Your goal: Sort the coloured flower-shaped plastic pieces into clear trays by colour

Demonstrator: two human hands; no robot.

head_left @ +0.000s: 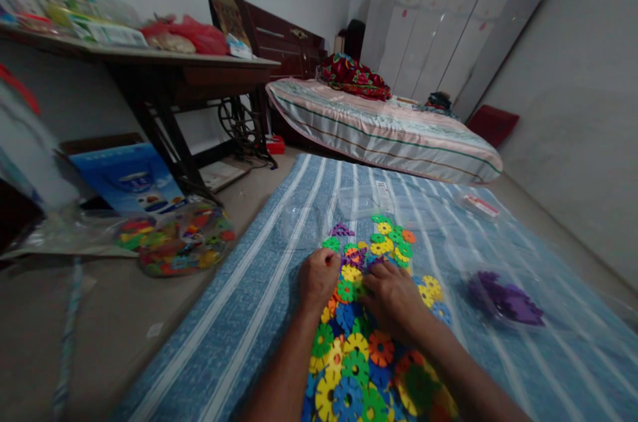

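Observation:
A long heap of flat plastic snowflake discs (356, 342) in yellow, green, blue, orange and purple lies on a blue striped sheet (239, 316). My left hand (318, 281) rests at the heap's left edge, its fingers curled closed; whatever they may hold is hidden. My right hand (391, 292) lies over the heap with fingers bent down and close together among the discs, their tips out of sight. Between and just beyond the hands are purple and orange discs (355, 256). A small purple cluster (341, 230) sits ahead of my left hand.
A clear tub with purple discs (508, 299) stands to the right. Further clear containers (357, 203) are at the far side, near a clear box with a red-and-white label (479, 205). On the floor at left lies a bag of colourful pieces (187, 239), below a sewing-machine table (189, 63).

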